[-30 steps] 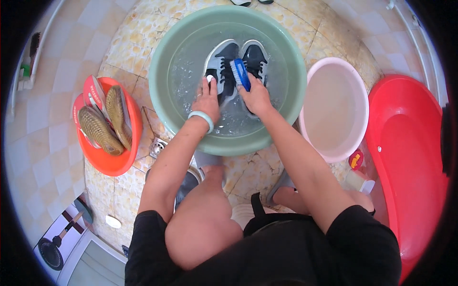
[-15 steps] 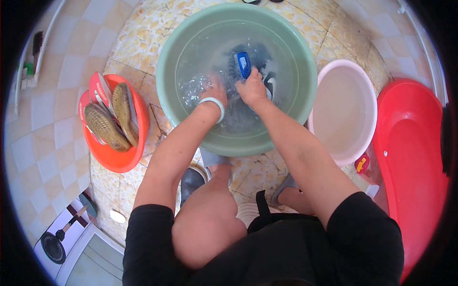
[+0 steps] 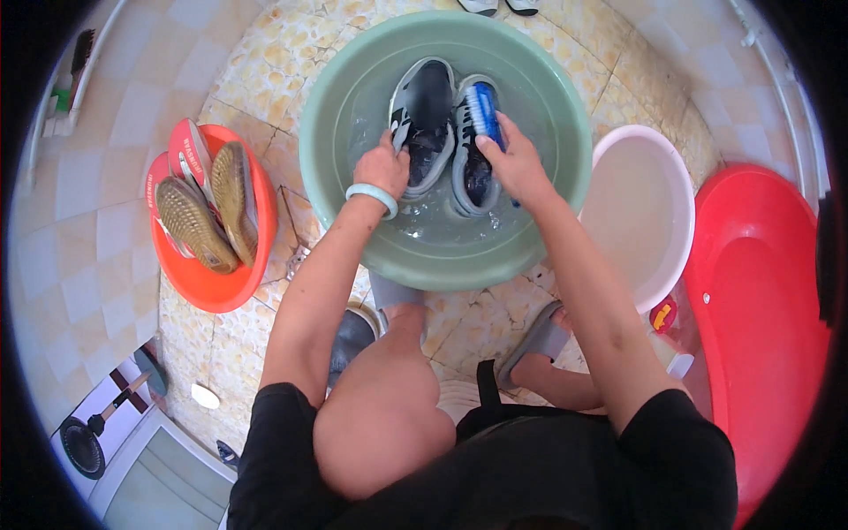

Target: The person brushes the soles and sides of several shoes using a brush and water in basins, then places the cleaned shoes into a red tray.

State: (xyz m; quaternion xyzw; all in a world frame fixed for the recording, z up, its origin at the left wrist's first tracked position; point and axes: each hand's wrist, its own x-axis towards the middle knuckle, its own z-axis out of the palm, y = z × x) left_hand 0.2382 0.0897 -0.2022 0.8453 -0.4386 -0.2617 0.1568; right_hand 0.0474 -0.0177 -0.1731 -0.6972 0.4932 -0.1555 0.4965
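Note:
In the large green basin (image 3: 316, 168) of cloudy water, a pair of black-and-grey sneakers shows side by side at the surface, toes pointing away from me. My left hand (image 3: 382, 168), with a pale bangle at its wrist, is closed on the outer side of the left sneaker (image 3: 429, 97). My right hand (image 3: 517, 161) grips a blue scrub brush (image 3: 488, 113) with white bristles. The brush lies over the right side of the right sneaker (image 3: 473, 181), hiding part of it. Whether my right fingers also touch that sneaker, I cannot tell.
At left, an orange basin (image 3: 216, 296) holds insoles and a pair of tan soles (image 3: 190, 223). A pink basin (image 3: 680, 203) of murky water stands close on the right, beside a red baby bathtub (image 3: 760, 336). White shoes (image 3: 495, 7) sit beyond the green basin.
Both sneakers have come up from under the cloudy water into plain sight. My left hand has moved onto the left sneaker; my right hand and brush have shifted right.

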